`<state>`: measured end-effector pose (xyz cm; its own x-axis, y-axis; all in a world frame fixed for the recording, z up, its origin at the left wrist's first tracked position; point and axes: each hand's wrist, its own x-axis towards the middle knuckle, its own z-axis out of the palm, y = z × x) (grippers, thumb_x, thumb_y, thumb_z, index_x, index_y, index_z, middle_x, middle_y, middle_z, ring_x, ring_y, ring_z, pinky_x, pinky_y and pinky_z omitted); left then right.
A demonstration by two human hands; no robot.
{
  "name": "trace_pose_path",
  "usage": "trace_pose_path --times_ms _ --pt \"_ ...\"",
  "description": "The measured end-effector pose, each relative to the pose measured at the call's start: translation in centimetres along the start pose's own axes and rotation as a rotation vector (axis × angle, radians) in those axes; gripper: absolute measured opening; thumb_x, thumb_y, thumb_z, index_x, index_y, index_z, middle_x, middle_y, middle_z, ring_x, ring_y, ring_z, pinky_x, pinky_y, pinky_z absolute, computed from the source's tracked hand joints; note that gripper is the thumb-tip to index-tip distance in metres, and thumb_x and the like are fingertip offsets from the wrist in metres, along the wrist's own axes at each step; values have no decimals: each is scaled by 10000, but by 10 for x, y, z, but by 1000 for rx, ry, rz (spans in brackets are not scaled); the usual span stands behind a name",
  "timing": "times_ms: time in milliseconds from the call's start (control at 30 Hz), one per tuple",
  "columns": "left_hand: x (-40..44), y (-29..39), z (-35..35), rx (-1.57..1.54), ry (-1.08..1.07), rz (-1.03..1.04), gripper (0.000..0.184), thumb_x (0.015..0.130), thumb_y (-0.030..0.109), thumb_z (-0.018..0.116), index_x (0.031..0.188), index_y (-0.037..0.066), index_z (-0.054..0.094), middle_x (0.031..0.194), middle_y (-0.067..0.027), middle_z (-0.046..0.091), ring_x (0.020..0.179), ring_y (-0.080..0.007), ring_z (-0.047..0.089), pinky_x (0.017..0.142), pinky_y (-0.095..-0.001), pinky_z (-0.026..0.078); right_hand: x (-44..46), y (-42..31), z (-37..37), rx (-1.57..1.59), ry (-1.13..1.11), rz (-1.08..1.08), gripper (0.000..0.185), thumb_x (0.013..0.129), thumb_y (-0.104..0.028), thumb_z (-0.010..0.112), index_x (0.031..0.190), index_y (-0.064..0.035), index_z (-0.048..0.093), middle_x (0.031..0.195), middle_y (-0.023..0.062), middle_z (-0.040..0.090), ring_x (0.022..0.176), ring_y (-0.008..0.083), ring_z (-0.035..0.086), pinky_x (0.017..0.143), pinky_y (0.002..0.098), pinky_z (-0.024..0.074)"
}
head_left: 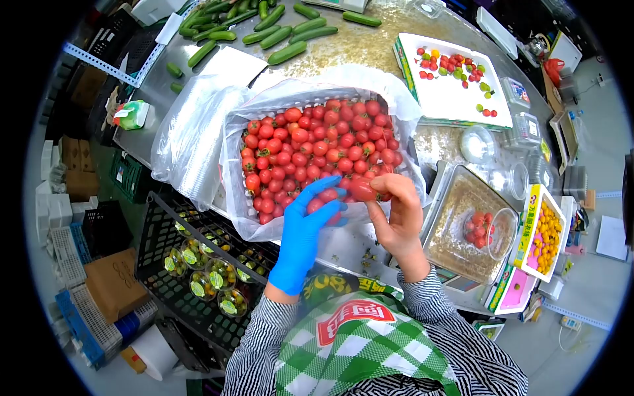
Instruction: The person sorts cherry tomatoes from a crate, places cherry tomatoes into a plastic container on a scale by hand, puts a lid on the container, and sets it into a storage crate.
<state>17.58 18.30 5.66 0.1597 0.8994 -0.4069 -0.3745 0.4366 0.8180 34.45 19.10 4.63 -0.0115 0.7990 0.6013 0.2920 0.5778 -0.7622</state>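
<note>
Head view, from where I stand beside the bench. Key relation: the pinched tomato [361, 190] sits between the two hands, above the near edge of the lined crate [254, 230], its long axis running roughly across the body. Right hand [399, 221], bare, is nearer: thumb and forefinger narrowed on the tomato's right end. Its other end points at the left hand [300, 234], gloved in blue, just beside it. Left fingers are curled, cradling at least two held tomatoes [315, 206] (exact number hidden by the glove).

Counts. Hands: 2. Lined crate: 1, its loose tomatoes [317, 142] heaped too thickly to tally. Clear tub [505, 232]: 1, tilted on the metal pan [452, 201] to the right, several tomatoes at its mouth. White box [456, 102]: 1, beyond the pan, small mixed fruit strewn in it. Yellow-fruit box [527, 221]: 1, at far right. Black basket [150, 231]: 1, left of the body, with at least six labelled cups [232, 303]. Cucumbers [287, 53]: over ten, overlapping, at the far side.
</note>
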Motion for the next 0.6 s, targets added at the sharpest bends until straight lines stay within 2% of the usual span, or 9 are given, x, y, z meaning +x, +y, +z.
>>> trace_pose_path --times_ms 67,100,200,300,400,433,467,500,600 --pt "-2 2 2 -52 1 -24 423 853 123 601 1264 52 531 1121 -114 608 945 -176 620 760 -301 543 2 1 -2 -182 19 -195 475 673 128 688 1083 -34 511 997 125 619 930 291 602 834 368 487" --pt "-2 1 2 -64 -3 -26 423 854 128 603 1263 49 529 1119 -115 609 943 -177 621 759 -302 544 1 1 -2 -186 39 -209 447 671 134 684 1047 -44 522 1014 124 619 918 294 607 817 375 494" --pt "-2 -2 1 -105 -18 -38 417 866 158 599 1260 40 526 1118 -118 610 937 -183 624 752 -304 544 -5 2 -3 -233 27 -253 464 700 111 688 1089 -33 481 1013 132 605 928 303 587 842 382 469" --pt "-2 0 3 -182 -28 -73 401 906 233 543 1256 37 528 1144 -119 594 965 -205 615 780 -327 537 -5 -2 3 -229 71 -123 431 757 71 660 1151 -24 513 1027 120 599 893 263 599 803 357 494" --pt "-2 0 4 -395 -24 -135 428 949 322 454 1260 35 522 1209 -125 554 1054 -250 575 880 -396 501 -5 -16 18 635 315 658 342 906 -91 572 1228 -9 489 1016 92 586 848 192 579 756 335 490" --pt "1 -2 3 -520 -16 -161 452 953 346 439 1263 25 513 1232 -131 542 1082 -263 559 910 -411 483 -5 -12 17 920 311 798 367 987 -244 457 1264 -5 471 991 65 576 797 134 549 713 311 477" --pt "3 -4 2 -645 -9 -187 477 958 369 424 1267 15 504 1255 -136 529 1110 -277 543 939 -426 465 -4 -9 16 1087 340 938 342 985 -288 456 1209 -35 508 931 48 577 746 126 525 656 289 451" --pt "5 -6 -1 -771 -26 -171 523 958 393 411 1292 -6 469 1309 -179 483 1195 -318 484 1005 -473 402 -8 -3 14 1184 346 1029 320 982 -300 458 1172 -51 522 908 41 579 720 121 514 628 278 434" --pt "1 0 -2 -962 -23 -191 570 951 431 406 1327 4 434 1344 -218 438 1244 -338 443 1038 -508 355 -10 2 10 1296 363 1217 275 968 -320 476 1091 -84 548 861 29 584 666 110 489 577 257 393"
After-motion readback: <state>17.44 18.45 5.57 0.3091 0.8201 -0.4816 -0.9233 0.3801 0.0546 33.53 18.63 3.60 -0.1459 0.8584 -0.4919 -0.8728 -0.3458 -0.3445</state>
